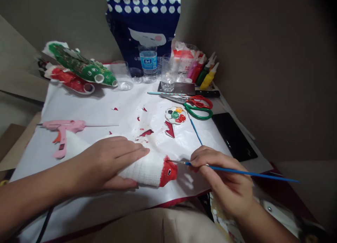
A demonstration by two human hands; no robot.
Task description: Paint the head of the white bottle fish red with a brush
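A white, cloth-textured fish figure [147,169] lies on the white-covered table, its head end painted red with a small eye. My left hand [116,162] is wrapped over its body and holds it. In my right hand [223,176], a blue paintbrush [244,172] is pinched near its ferrule, and its bristle tip touches the upper edge of the red paint. Behind the head sits a flower-shaped palette [175,115] with green, orange, red and black paint. A second blue brush [195,130] leans against the palette's right side.
A pink glue gun [65,127] lies at left. Painted green [86,69] and red [71,81] fish stand at back left. Scissors [198,109], a knife [207,93], paint bottles [209,76], clear cups [168,74] and a blue bag [147,22] are behind. A black phone [234,136] lies right.
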